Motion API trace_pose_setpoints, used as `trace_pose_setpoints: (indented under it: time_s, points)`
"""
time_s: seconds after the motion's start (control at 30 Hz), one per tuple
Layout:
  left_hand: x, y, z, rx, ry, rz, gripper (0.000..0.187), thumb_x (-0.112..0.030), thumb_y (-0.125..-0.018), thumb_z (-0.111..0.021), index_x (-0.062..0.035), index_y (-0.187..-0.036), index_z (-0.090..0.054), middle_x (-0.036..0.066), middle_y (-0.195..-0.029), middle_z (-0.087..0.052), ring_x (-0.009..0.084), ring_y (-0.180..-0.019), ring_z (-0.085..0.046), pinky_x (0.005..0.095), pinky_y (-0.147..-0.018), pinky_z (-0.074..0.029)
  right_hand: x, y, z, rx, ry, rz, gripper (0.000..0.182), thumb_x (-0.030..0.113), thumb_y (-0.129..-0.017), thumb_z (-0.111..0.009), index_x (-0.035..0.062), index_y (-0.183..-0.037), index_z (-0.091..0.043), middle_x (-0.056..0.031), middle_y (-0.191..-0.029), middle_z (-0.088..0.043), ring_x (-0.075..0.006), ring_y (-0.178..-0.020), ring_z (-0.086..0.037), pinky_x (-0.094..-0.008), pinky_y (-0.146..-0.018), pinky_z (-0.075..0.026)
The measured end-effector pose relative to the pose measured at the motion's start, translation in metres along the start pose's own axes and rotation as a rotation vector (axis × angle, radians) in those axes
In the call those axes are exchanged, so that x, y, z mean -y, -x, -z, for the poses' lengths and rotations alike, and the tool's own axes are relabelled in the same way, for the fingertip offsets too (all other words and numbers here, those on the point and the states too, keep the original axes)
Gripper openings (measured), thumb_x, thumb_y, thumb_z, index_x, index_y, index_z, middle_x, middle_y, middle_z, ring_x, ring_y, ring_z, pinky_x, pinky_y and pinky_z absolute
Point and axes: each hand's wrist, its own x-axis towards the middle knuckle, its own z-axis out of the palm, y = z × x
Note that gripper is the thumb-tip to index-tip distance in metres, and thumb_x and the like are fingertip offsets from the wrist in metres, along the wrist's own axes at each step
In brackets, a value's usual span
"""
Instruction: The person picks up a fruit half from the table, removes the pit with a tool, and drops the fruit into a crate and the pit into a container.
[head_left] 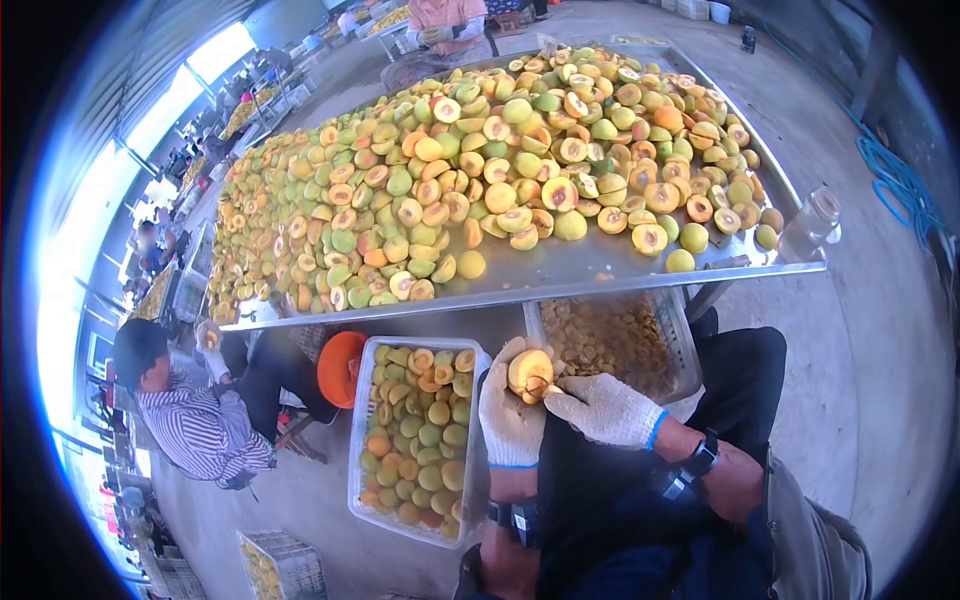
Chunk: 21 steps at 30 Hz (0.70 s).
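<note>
My left hand (512, 415), in a white knit glove, is closed around a halved peach (528, 372), its cut face turned up. My right hand (612, 408), gloved the same way, meets the fruit at its lower right edge. Its thumb and fingers are pinched together there; what they grip, possibly the pit or a small tool, is too small to make out. Both hands are above my lap, just in front of a crate (687, 345) of loose pits and scraps. Left of them stands a white crate (360, 440) filled with peach halves.
A metal table (580, 262) bears a large heap of halved peaches (400, 190). A clear jar (808, 228) is at its right corner. An orange bucket (340, 370) and a seated co-worker (205, 425) are at left; another person (447, 25) is across the table. A blue hose (895, 185) lies right.
</note>
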Motion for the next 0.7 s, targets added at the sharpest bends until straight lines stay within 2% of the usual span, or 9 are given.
trace_pose_setpoints:
  time_s: [0.07,0.1,0.17,0.3,0.5,0.57,0.6,0.67,0.7]
  points:
    - [0.002,-0.004,0.004,0.006,0.020,0.016,0.036,-0.029,-0.107,-0.051,0.0030,-0.119,-0.063,0.018,-0.113,-0.067,0.0336,-0.101,-0.067,0.0500,-0.087,-0.060,-0.006,0.003,-0.004,-0.086,0.118,0.135,0.042,0.042,-0.106,-0.055,0.0028,-0.112,-0.068,-0.0258,-0.085,-0.070,-0.0444,-0.078,-0.069,-0.0493,-0.071,-0.053]
    - [0.002,-0.005,0.004,0.009,0.047,0.026,0.037,-0.031,-0.107,-0.052,0.0027,-0.116,-0.063,0.018,-0.111,-0.067,0.0339,-0.100,-0.067,0.0505,-0.085,-0.061,-0.007,0.005,-0.005,-0.089,0.115,0.135,0.042,0.042,-0.106,-0.055,0.0028,-0.112,-0.068,-0.0258,-0.085,-0.070,-0.0444,-0.078,-0.069,-0.0493,-0.071,-0.053]
    - [0.003,-0.003,0.003,0.012,0.023,0.020,0.039,-0.035,-0.106,-0.051,0.0022,-0.111,-0.063,0.018,-0.109,-0.067,0.0339,-0.099,-0.068,0.0494,-0.082,-0.061,-0.007,0.009,-0.008,-0.117,0.137,0.161,0.047,0.043,-0.106,-0.049,-0.0013,-0.100,-0.065,-0.0312,-0.093,-0.068,-0.0516,-0.092,-0.065,-0.0562,-0.081,-0.050]
    - [0.009,0.002,-0.007,-0.094,-0.110,0.002,0.048,-0.045,-0.105,-0.051,0.0012,-0.102,-0.063,0.018,-0.102,-0.067,0.0330,-0.094,-0.068,0.0460,-0.074,-0.062,-0.005,0.016,-0.012,-0.077,0.088,0.087,0.047,0.042,-0.106,-0.048,-0.0008,-0.100,-0.065,-0.0309,-0.092,-0.068,-0.0517,-0.091,-0.065,-0.0566,-0.080,-0.049]
    - [0.016,0.002,-0.009,-0.089,-0.182,-0.091,0.046,-0.047,-0.105,-0.052,-0.0030,-0.093,-0.059,0.015,-0.097,-0.065,0.0306,-0.089,-0.066,0.0432,-0.071,-0.060,-0.011,0.017,-0.019,-0.065,0.012,0.087,0.047,0.043,-0.106,-0.048,-0.0003,-0.103,-0.066,-0.0314,-0.094,-0.067,-0.0533,-0.094,-0.064,-0.0577,-0.081,-0.049]
    - [0.016,0.003,-0.007,-0.021,-0.148,-0.094,0.045,-0.047,-0.106,-0.051,-0.0044,-0.091,-0.057,0.014,-0.095,-0.063,0.0297,-0.088,-0.064,0.0426,-0.070,-0.059,-0.009,0.017,-0.017,0.031,-0.073,0.002,0.049,0.046,-0.107,-0.047,0.0010,-0.101,-0.066,-0.0237,-0.082,-0.069,-0.0442,-0.075,-0.068,-0.0501,-0.069,-0.052]
    - [0.016,0.003,-0.006,0.046,-0.114,-0.097,0.045,-0.047,-0.106,-0.051,-0.0058,-0.089,-0.056,0.013,-0.093,-0.061,0.0289,-0.086,-0.063,0.0420,-0.070,-0.058,-0.010,0.016,-0.017,0.031,-0.073,0.003,0.049,0.046,-0.107,-0.047,0.0010,-0.101,-0.066,-0.0237,-0.082,-0.069,-0.0442,-0.075,-0.068,-0.0501,-0.069,-0.052]
    - [0.018,0.003,-0.003,0.040,-0.112,-0.104,0.046,-0.048,-0.107,-0.050,-0.0064,-0.088,-0.055,0.012,-0.092,-0.060,0.0285,-0.086,-0.062,0.0419,-0.070,-0.057,-0.012,0.014,-0.016,0.196,-0.351,-0.209,0.050,0.050,-0.108,-0.046,0.0060,-0.094,-0.064,-0.0058,-0.068,-0.061,-0.0215,-0.055,-0.060,-0.0354,-0.051,-0.048]
    - [0.019,0.002,-0.002,0.035,-0.108,-0.112,0.046,-0.049,-0.107,-0.050,-0.0070,-0.087,-0.055,0.012,-0.091,-0.059,0.0281,-0.085,-0.061,0.0417,-0.070,-0.057,-0.011,0.015,-0.016,0.195,-0.350,-0.209,0.050,0.050,-0.108,-0.046,0.0060,-0.094,-0.064,-0.0058,-0.068,-0.061,-0.0215,-0.055,-0.060,-0.0354,-0.051,-0.048]
